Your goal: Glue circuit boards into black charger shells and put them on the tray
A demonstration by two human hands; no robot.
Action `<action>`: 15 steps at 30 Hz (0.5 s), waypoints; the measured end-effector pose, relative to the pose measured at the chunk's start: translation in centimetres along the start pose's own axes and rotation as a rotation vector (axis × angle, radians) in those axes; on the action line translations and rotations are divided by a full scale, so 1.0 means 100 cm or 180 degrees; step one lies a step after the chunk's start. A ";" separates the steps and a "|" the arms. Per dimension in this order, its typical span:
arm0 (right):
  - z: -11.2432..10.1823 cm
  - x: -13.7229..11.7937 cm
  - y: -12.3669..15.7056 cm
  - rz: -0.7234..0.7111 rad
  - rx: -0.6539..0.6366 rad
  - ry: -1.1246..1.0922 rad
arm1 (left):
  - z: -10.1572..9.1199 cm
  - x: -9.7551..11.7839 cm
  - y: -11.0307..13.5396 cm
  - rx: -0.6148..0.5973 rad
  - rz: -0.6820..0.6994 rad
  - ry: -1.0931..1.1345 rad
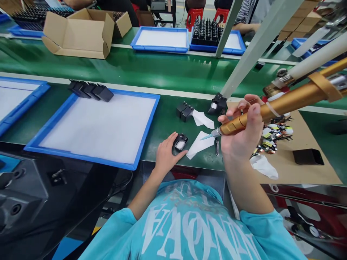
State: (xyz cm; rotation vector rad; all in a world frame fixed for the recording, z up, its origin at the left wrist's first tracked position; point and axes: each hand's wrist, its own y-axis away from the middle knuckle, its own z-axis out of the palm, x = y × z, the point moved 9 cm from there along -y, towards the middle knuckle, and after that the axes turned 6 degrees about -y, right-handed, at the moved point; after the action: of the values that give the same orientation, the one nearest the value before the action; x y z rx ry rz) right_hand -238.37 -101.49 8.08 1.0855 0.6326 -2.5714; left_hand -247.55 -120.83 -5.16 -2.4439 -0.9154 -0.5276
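Note:
My right hand [245,131] is wrapped from below around a gold dispensing gun [240,122] with a fine blue needle tip. The needle points left, above a folded white paper [199,145] on the green bench. My left hand [167,153] curls around a small open black charger housing [180,142], its fingers behind and thumb in front. Something pale shows inside the housing. Beyond it stand two black plug chargers [184,111] beside another white paper [204,120]. A black clamp-like block [218,104] sits farther right, and a small dark tool [217,148] lies under the needle.
A blue-rimmed tray [145,131] at left has several black adapters [92,91] on its far edge. Cardboard [303,130] at right carries a pile of circuit boards [275,135], a white cloth [264,167] and a phone-like black slab [308,157]. A slanted metal post [252,54] rises behind.

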 end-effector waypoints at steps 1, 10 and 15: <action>0.001 0.000 0.000 -0.0001 -0.0032 -0.0056 | 0.001 0.000 -0.001 -0.0035 -0.0027 -0.0010; -0.016 0.000 -0.009 -0.0080 0.0109 0.0096 | -0.016 0.025 -0.030 -0.0150 0.0488 0.0472; -0.033 -0.001 -0.016 -0.0137 0.0093 -0.0006 | -0.011 0.028 -0.034 -0.0084 0.0370 0.0247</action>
State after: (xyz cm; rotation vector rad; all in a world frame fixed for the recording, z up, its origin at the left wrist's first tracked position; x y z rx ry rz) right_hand -236.97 -98.47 6.60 1.0899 0.6264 -2.6259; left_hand -248.09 -117.74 -1.87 -2.4640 -0.7345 -0.5917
